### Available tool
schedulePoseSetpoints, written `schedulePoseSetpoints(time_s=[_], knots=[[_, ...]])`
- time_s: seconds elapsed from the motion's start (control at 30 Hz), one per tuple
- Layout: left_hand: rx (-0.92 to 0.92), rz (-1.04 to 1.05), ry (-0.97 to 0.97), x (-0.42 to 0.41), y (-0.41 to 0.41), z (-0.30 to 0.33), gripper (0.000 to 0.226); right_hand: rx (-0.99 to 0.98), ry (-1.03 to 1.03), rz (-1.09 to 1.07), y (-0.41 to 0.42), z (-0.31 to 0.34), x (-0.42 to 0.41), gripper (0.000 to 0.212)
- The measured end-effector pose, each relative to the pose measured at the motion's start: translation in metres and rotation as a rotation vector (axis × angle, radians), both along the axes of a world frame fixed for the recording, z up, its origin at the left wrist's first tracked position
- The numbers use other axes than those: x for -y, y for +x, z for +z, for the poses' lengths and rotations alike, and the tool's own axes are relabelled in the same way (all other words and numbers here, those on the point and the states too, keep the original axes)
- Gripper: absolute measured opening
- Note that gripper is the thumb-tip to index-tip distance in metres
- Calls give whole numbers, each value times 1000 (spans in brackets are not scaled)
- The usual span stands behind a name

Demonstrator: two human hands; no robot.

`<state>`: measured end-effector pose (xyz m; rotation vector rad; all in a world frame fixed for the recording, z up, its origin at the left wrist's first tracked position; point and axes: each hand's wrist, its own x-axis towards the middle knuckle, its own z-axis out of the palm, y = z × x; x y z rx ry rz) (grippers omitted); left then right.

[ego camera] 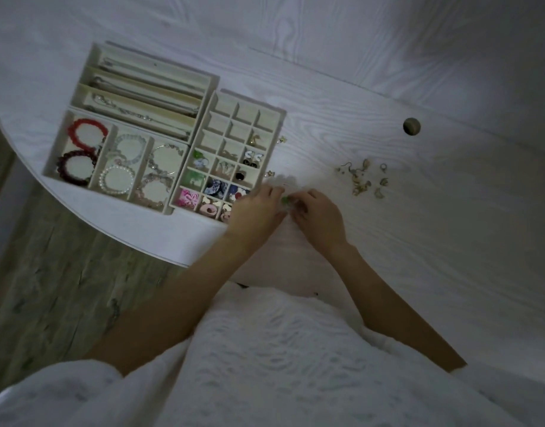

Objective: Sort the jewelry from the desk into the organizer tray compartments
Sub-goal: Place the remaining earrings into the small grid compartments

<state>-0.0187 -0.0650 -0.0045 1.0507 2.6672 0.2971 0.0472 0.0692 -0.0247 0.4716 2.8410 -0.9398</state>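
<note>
Right now a small green piece point(284, 200) sits between the two hands, just beside the near right corner of the grid tray point(266, 114), over the desk point(419, 241). The left hand point(258, 208) and the right hand point(319, 211) meet at it with fingertips curled in; both seem to pinch it, though the view is dim and blurred, so which finger bears it I cannot tell. It is probably an earring, too small to read for shape, so its long axis and the way it points cannot be told.

The step in hand looks like readying this piece for a cell of the grid tray. To do it well, one hand should take a firm pinch while the other lets go, then carry it low over the dividers and set it down into a single cell, not across a wall. Two cells on the tray's left column already hold green items point(194, 177); matching there seems sensible.

Further from the grid tray, to its right on the desk, a scatter of gold earrings point(362, 178) lies unsorted, and two tiny pieces rest just beside the tray's right wall. To the tray's left stand the bracelet tray point(53, 149) with bead bracelets and, behind that, the necklace tray point(92, 61).
</note>
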Motion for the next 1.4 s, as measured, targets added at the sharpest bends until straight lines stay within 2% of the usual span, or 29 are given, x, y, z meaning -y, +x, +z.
schedulePoseSetpoints(time_s=[0.07, 0.17, 0.3, 0.4, 0.47, 0.57, 0.67, 0.83, 0.97, 1.0, 1.1, 1.27, 1.4], knots=[[67, 74, -82, -14, 6, -1, 42, 24, 20, -35, 1, 1, -3, 23], [44, 111, -92, -20, 7, -4, 32, -15, 135, -63, 0, 3, -7, 17], [130, 131, 79, -10, 7, -11, 27, -114, 161, 124, -12, 5, -9, 16], [181, 178, 76, -1, 10, -14, 36, -56, 140, 214, -24, 4, -9, 12], [247, 226, 151, 1, 13, -16, 45, -26, 51, 139, -29, 6, -10, 6], [433, 340, 400, 0, 16, -9, 50, 37, -265, -119, -30, 17, -11, 7], [581, 416, 628, 5, 14, 3, 39, 56, -551, -178, -33, 28, -6, 13], [528, 542, 774, 46, -5, 18, 16, 141, -632, -56, -63, 50, 17, 17], [620, 707, 932, 74, -31, 19, 12, 168, -678, -2, -100, 54, 48, 14], [585, 752, 934, 79, -38, 17, 11, 160, -667, -5, -109, 53, 55, 15], [370, 784, 767, 93, -56, 6, 7, 139, -582, 1, -131, 45, 74, 24], [25, 671, 478, 96, -72, -4, 12, 85, -368, 11, -146, 29, 89, 19], [2, 550, 292, 97, -76, -10, 23, 10, -101, 125, -149, 26, 85, 24]])
